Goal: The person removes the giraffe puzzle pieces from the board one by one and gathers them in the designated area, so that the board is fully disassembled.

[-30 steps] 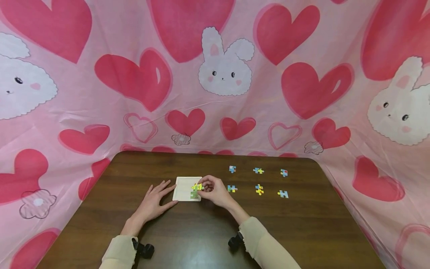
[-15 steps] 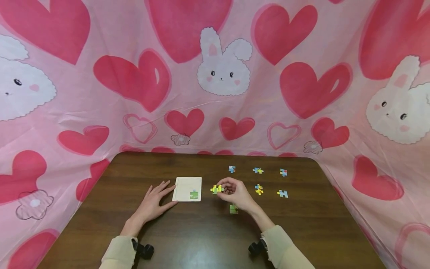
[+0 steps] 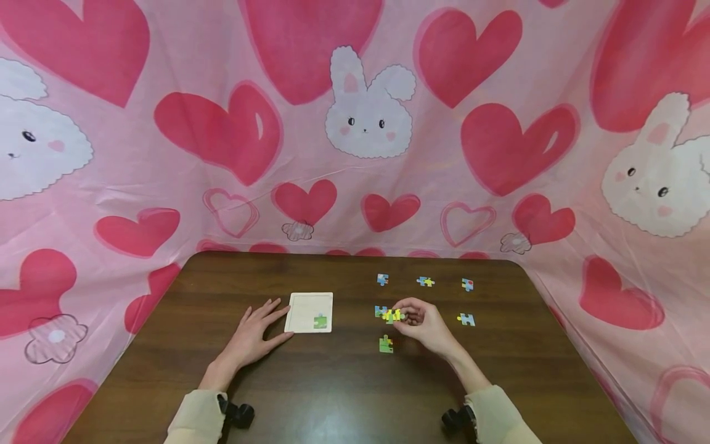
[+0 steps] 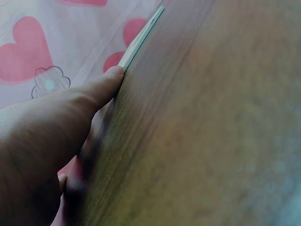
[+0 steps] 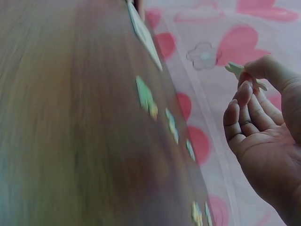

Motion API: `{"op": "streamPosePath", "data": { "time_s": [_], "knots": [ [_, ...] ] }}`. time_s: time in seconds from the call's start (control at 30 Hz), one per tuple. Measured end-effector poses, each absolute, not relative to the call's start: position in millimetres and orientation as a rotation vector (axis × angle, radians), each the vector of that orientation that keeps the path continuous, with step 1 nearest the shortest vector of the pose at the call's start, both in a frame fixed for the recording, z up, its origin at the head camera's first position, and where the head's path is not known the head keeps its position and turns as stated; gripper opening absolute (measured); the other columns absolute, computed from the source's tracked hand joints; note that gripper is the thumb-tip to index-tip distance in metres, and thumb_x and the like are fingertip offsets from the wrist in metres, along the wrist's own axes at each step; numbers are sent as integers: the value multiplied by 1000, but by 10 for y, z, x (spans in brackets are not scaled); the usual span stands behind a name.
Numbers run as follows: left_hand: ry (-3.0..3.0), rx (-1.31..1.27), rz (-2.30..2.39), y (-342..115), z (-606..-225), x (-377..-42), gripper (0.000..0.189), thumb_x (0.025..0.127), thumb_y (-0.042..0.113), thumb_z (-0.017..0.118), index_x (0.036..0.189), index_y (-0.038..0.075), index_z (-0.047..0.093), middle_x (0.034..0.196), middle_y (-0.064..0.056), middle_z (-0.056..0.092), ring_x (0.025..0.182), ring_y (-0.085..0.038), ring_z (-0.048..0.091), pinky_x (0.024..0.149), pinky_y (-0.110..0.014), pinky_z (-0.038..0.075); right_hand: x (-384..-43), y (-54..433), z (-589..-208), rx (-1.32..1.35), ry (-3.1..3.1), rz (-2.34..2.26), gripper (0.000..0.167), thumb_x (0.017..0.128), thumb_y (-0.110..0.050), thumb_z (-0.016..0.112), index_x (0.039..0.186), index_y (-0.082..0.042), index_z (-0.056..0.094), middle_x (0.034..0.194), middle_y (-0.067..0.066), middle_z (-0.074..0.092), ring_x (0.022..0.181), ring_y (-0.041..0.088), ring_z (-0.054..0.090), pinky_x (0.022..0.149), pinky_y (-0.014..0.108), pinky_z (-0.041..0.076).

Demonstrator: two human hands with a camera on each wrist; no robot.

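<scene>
My left hand (image 3: 252,333) lies with fingers spread and straight at the left edge of a cream square puzzle tray (image 3: 299,307); in the left wrist view its thumb meets the tray's edge (image 4: 141,40). One green puzzle piece (image 3: 320,322) sits in the tray's near right corner. Over on the right, my right hand (image 3: 424,324) pinches a yellow-and-green puzzle piece (image 3: 392,316) between thumb and fingers. The right wrist view shows that piece (image 5: 235,69) raised above the table. It overlaps a blue puzzle piece (image 3: 379,311) in the head view.
A green puzzle piece (image 3: 386,345) lies nearest on the brown table (image 3: 322,394). Farther back are a blue piece (image 3: 383,280), a blue-yellow piece (image 3: 425,282) and a blue-red piece (image 3: 468,285). A light blue piece (image 3: 466,319) lies right of the right hand. Pink cloth (image 3: 355,179) hangs behind.
My right hand has moved right from over the tray, carrying the yellow-and-green puzzle piece to above the loose pieces. The left hand and the tray have stayed in place.
</scene>
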State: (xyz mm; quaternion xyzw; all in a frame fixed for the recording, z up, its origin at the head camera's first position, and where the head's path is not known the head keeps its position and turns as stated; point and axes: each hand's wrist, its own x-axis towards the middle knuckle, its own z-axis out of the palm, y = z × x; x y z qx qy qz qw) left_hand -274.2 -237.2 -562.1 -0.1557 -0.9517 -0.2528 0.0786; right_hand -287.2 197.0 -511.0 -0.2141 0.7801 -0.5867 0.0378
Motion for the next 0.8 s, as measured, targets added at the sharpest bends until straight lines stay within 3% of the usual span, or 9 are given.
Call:
{"op": "streamPosePath", "data": {
  "time_s": [0.17, 0.43, 0.57, 0.8],
  "knots": [
    [-2856, -452, -760, -2372, -5630, -2740, 69, 97, 45, 82, 156, 14, 64, 168, -23, 52, 161, -49, 41, 130, -80, 19, -2819, 2235, -5167, -609, 2464, -1706, 27, 97, 0, 80, 120, 10, 70, 111, 27, 78, 94, 0, 70, 85, 17, 59],
    [-2861, -452, -764, -2370, -5627, -2738, 69, 97, 45, 82, 156, 14, 64, 169, -23, 51, 162, -49, 41, 130, -80, 18, -2721, 2609, -5295, -628, 2552, -1511, 25, 97, -3, 80, 119, 8, 74, 102, 14, 75, 84, 0, 63, 71, 20, 54],
    [-2864, -449, -774, -2370, -5620, -2734, 69, 97, 44, 83, 156, 13, 63, 169, -23, 51, 162, -49, 40, 130, -80, 18, -2710, 2705, -5342, -639, 2586, -1460, 23, 96, -3, 81, 117, 7, 75, 98, 12, 75, 80, -1, 61, 68, 21, 53],
    [-2872, -442, -792, -2379, -5612, -2736, 70, 97, 45, 82, 157, 13, 63, 170, -23, 50, 163, -49, 39, 131, -79, 16, -2714, 2765, -5398, -752, 2793, -1186, 20, 95, -8, 85, 112, 1, 82, 87, -2, 71, 73, -5, 54, 63, 21, 49]
  ]
}}
